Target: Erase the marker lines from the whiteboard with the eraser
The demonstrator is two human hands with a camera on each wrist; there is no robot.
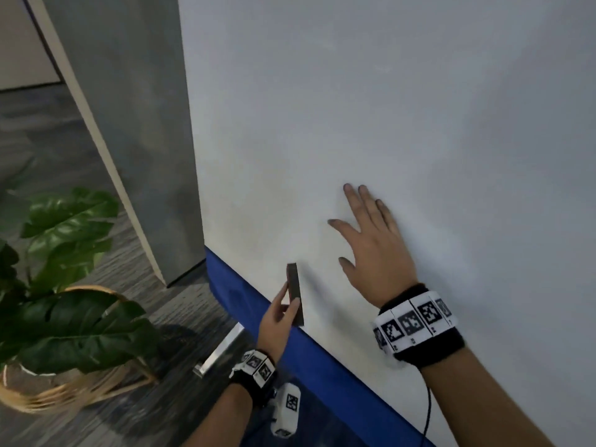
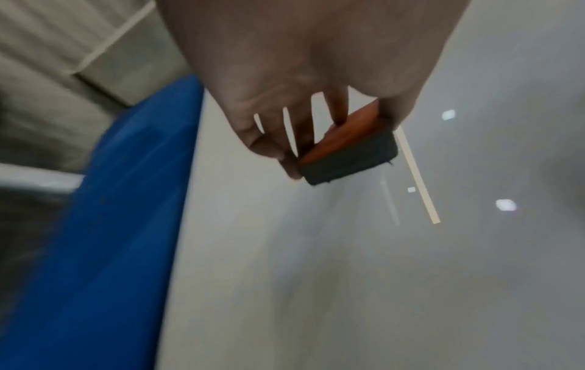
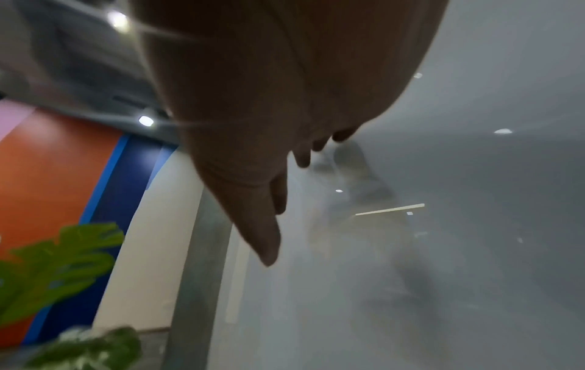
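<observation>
The whiteboard (image 1: 387, 108) fills most of the head view, and I see no marker lines on the part that shows. My left hand (image 1: 277, 317) pinches the dark eraser (image 1: 295, 293) near the board's lower left corner, its long side close to the surface. In the left wrist view the eraser (image 2: 348, 152) shows an orange back and a dark felt face, held between thumb and fingers of my left hand (image 2: 297, 105). My right hand (image 1: 371, 240) lies flat on the board with fingers spread, to the right of the eraser. The right wrist view shows the right hand (image 3: 269, 175) with straight fingers against the board (image 3: 443, 250).
A blue band (image 1: 322, 359) runs along the board's lower edge. A grey pillar (image 1: 135, 124) stands to the left of the board. A leafy plant (image 1: 64, 285) in a wicker basket (image 1: 48, 391) sits on the floor at lower left.
</observation>
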